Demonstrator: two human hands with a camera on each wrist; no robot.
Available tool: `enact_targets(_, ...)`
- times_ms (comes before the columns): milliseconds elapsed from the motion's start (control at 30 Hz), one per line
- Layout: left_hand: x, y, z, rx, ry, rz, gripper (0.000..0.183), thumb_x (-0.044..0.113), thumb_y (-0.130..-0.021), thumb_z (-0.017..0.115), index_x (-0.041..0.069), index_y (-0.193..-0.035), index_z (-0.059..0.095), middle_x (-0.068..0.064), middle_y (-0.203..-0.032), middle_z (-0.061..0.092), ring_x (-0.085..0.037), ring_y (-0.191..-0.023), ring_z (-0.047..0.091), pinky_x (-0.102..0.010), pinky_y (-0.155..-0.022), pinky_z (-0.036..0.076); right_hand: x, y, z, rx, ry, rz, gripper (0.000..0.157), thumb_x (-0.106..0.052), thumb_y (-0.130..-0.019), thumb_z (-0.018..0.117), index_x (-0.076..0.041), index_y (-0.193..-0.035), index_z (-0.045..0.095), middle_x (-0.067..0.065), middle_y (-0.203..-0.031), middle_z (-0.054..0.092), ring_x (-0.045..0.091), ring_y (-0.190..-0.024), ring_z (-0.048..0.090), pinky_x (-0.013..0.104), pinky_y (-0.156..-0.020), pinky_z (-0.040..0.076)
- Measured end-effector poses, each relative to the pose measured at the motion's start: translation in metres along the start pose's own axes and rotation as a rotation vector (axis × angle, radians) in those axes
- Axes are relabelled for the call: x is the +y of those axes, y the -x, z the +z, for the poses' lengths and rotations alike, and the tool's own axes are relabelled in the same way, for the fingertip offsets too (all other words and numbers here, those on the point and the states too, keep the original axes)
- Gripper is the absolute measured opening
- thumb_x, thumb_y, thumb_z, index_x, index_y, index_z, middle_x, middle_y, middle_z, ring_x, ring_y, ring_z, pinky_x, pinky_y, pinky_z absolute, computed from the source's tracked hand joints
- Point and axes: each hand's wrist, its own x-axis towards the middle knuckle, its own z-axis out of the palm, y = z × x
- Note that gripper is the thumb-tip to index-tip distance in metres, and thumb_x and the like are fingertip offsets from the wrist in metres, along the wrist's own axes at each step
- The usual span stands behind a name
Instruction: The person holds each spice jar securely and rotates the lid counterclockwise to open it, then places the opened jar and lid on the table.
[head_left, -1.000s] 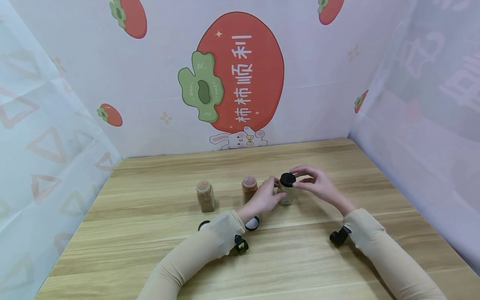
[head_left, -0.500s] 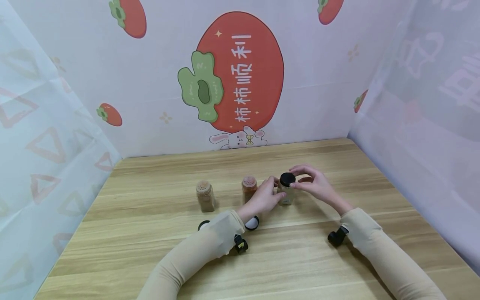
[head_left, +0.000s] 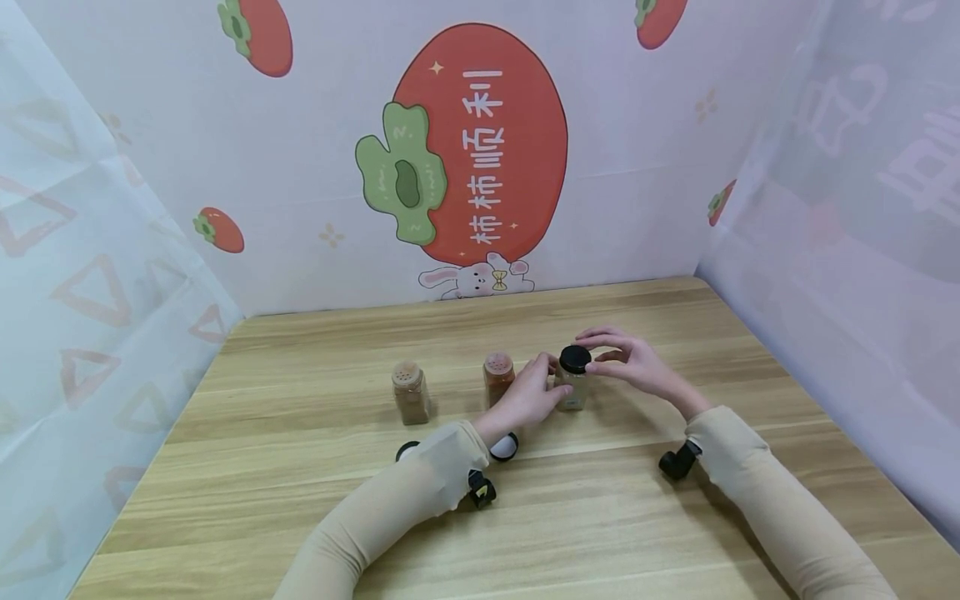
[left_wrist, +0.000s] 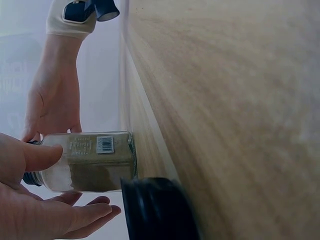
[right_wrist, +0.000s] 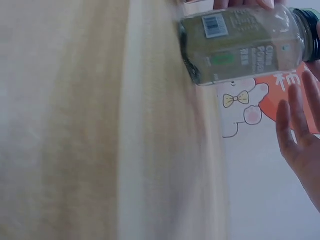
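Observation:
A square glass spice jar (head_left: 573, 395) of brownish-green powder stands upright on the table, its black lid (head_left: 575, 359) on top. My left hand (head_left: 527, 395) grips the jar's body from the left, thumb in front. From the right, my right hand (head_left: 633, 364) pinches the lid at its rim between thumb and fingers. The barcode label on the spice jar (left_wrist: 100, 162) shows in the left wrist view. In the right wrist view the label of the spice jar (right_wrist: 245, 45) reads as cumin powder.
Two lidless shaker jars stand to the left: one with tan powder (head_left: 412, 393), one with reddish powder (head_left: 498, 379), partly behind my left hand. Two black lids lie in front: one lid (head_left: 504, 447) beside my left wrist, another lid (head_left: 407, 450) partly under my left sleeve.
My right hand has shifted slightly around the lid, its wrist moving a little left and then back right. The left hand and the jar stay in place.

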Motion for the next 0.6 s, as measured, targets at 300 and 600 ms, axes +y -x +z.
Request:
enact_targets(300, -0.0009, -0.0002, 0.0005, -0.007, 0.005, 0.001, 0.042, 0.023, -0.093, 0.060, 0.004, -0.128, 0.046, -0.013, -0.125, 0.053, -0.024, -0.108, 0.055, -0.033, -0.091, 0.047, 0.0036, -0.0017, -0.0057, -0.083, -0.003, 0.021, 0.037, -0.008, -0.090, 0.064, -0.005, -0.127, 0.059, 0.016, -0.133, 0.050, 0.003, -0.116, 0.052, 0.022, -0.087, 0.051)
enact_targets(600, -0.0007, 0.0008, 0.0008, 0.000, 0.010, 0.000, 0.041, 0.022, -0.093, 0.060, 0.003, -0.128, 0.046, -0.013, -0.126, 0.053, -0.023, -0.108, 0.055, -0.034, -0.092, 0.047, -0.0005, 0.0030, -0.0060, -0.046, -0.006, 0.038, 0.040, -0.008, -0.091, 0.063, -0.005, -0.130, 0.056, 0.015, -0.134, 0.051, 0.005, -0.119, 0.050, 0.021, -0.090, 0.050)
